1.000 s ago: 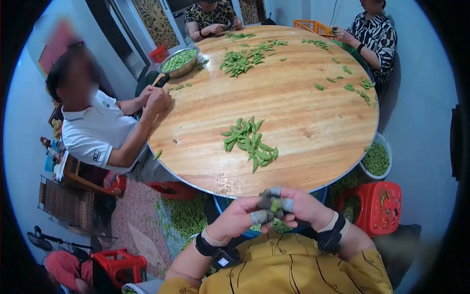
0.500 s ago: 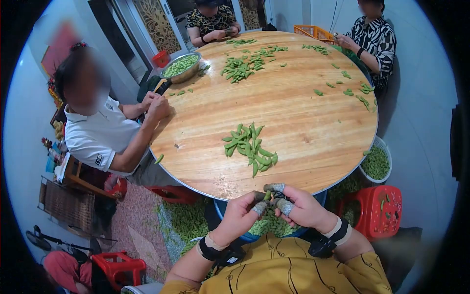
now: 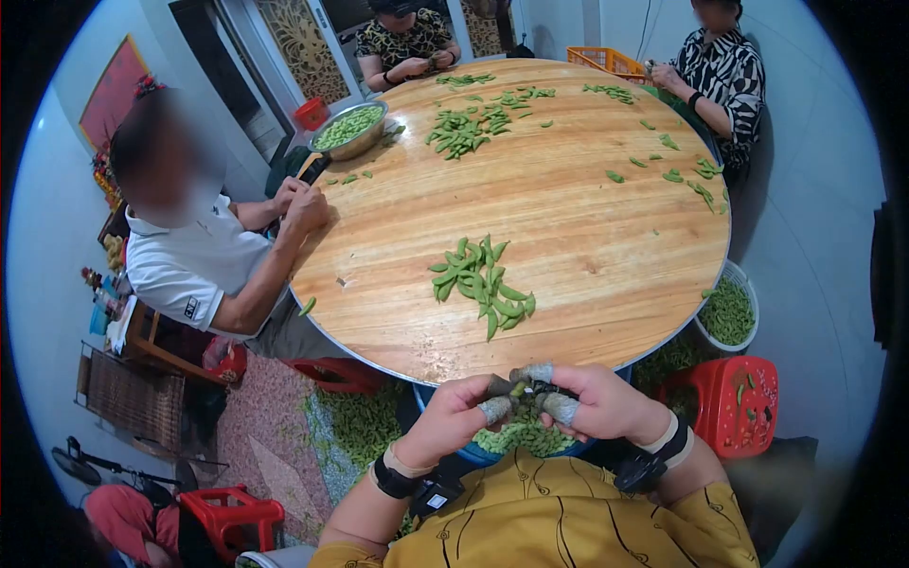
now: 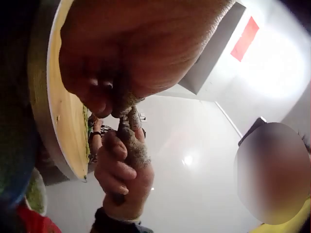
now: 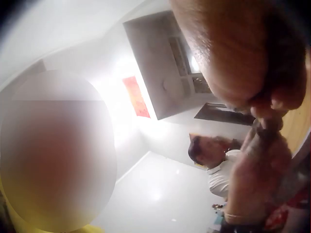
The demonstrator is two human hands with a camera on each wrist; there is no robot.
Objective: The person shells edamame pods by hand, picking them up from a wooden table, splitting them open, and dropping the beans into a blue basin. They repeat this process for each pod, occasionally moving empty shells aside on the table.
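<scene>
Both hands meet at the near edge of the round wooden table [image 3: 398, 237], above a blue tub of shelled green beans [image 3: 530, 438]. The left hand [image 3: 456, 412], its thumb and index finger wrapped in greyish tape, pinches a green pod [image 3: 519, 389]. From the other side the right hand [image 3: 597, 402], also taped, has thumb and index finger at the pod's end, with something dark between them. In the left wrist view the fingertips of both hands meet; the pod is hard to make out there. A pile of pods [image 3: 481, 284] lies on the table in front.
Three people sit around the table. More pods [image 3: 461, 133] and a metal bowl of beans [image 3: 350, 131] are at the far side. A red stool [image 3: 743, 407] and a white bucket [image 3: 729, 308] stand at the right; pods cover the floor [image 3: 355, 421] at the left.
The hands were close together, parted slightly showing the pod in the left fingers, and now the right fingertips have come back against it. The head view has tilted slightly.
</scene>
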